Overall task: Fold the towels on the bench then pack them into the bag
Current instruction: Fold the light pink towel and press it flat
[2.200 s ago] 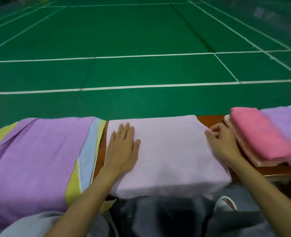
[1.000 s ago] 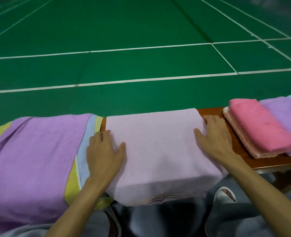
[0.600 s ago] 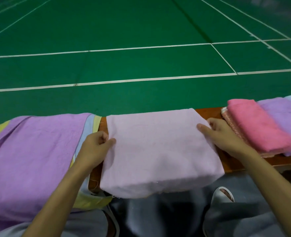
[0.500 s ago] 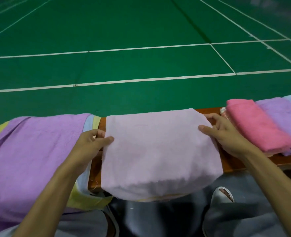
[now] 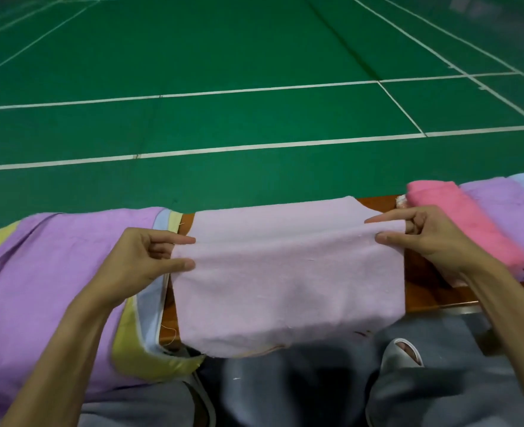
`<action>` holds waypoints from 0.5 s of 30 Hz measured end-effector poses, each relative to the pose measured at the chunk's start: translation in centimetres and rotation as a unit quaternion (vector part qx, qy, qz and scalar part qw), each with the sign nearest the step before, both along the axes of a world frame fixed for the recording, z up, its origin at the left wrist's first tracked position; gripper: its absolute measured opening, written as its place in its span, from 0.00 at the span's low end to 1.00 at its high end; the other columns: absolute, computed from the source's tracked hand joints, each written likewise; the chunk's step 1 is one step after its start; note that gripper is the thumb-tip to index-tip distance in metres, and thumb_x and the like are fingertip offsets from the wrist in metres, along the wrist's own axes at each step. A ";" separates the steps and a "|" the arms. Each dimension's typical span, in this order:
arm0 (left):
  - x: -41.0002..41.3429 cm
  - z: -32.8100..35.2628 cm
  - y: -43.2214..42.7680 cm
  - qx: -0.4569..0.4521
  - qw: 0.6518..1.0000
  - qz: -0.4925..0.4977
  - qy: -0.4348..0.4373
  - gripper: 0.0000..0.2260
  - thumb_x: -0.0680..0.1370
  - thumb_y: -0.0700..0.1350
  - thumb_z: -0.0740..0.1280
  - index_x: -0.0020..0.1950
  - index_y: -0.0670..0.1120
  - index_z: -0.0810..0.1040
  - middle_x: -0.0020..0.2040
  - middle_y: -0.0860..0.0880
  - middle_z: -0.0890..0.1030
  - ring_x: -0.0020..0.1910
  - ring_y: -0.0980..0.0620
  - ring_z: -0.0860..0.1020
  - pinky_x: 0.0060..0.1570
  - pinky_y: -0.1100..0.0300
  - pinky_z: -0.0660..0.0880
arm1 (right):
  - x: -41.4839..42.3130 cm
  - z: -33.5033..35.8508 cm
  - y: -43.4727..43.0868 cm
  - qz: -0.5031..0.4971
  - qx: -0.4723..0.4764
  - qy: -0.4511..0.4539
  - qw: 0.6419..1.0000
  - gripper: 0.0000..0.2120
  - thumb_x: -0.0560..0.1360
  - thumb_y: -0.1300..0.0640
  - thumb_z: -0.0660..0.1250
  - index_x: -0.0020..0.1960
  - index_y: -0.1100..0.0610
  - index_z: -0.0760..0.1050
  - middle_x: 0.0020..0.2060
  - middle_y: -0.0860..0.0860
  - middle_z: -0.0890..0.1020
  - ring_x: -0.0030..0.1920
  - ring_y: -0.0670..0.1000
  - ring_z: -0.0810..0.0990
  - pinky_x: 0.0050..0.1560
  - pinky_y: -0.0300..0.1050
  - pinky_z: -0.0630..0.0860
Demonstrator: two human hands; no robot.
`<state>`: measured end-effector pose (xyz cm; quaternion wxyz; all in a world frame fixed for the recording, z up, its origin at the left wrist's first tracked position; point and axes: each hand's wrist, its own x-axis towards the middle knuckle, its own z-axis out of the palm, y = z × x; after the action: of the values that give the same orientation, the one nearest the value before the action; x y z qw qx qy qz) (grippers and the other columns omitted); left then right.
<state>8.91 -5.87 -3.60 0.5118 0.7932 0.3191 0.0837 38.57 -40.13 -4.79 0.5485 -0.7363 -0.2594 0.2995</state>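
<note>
While the pale pink towel on the wooden bench is pinched at both sides by the left hand and right hand, the fold could be skewed if either edge is dropped.

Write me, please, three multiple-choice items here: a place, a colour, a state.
1. Where is the bright pink towel?
A. on the floor
B. on the bench, right of the pale towel
C. on the person's knees

2. What colour is the big cloth draped at the left?
A. purple
B. red
C. black

3. How is the pale towel held?
A. one hand alone
B. neither hand
C. both hands, at its side edges

Answers: 1B, wood shows beside it; 2A, its top layer is purple; 3C, the left hand and right hand each pinch an edge.
</note>
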 end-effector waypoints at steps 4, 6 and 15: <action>0.2 -0.6 0.1 0.132 0.991 0.034 0.006 0.16 0.63 0.50 0.82 0.49 0.51 0.88 0.36 0.49 0.86 0.35 0.48 0.82 0.39 0.59 0.83 | -0.4 0.2 0.4 0.023 -0.062 -0.087 0.994 0.10 0.77 0.66 0.72 0.58 0.60 0.83 0.44 0.56 0.88 0.47 0.57 0.87 0.50 0.48 0.84; 0.5 -0.8 -0.1 0.181 0.982 0.051 -0.009 0.14 0.62 0.50 0.84 0.46 0.51 0.88 0.35 0.50 0.85 0.34 0.52 0.81 0.35 0.64 0.80 | -0.6 0.4 0.6 0.026 -0.084 -0.130 0.988 0.10 0.77 0.65 0.72 0.58 0.59 0.82 0.41 0.56 0.88 0.45 0.57 0.87 0.45 0.45 0.83; 1.2 0.1 -0.8 0.237 0.965 0.108 -0.041 0.12 0.62 0.48 0.86 0.38 0.51 0.84 0.31 0.49 0.82 0.29 0.46 0.78 0.31 0.53 0.78 | -0.2 0.8 0.6 -0.020 -0.050 -0.115 0.992 0.08 0.77 0.63 0.73 0.53 0.54 0.85 0.45 0.50 0.88 0.49 0.51 0.86 0.51 0.46 0.83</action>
<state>10.08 -6.64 -3.50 0.3101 0.8483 0.3528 0.2446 38.38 -39.49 -4.04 0.4834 -0.7975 -0.2906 0.2145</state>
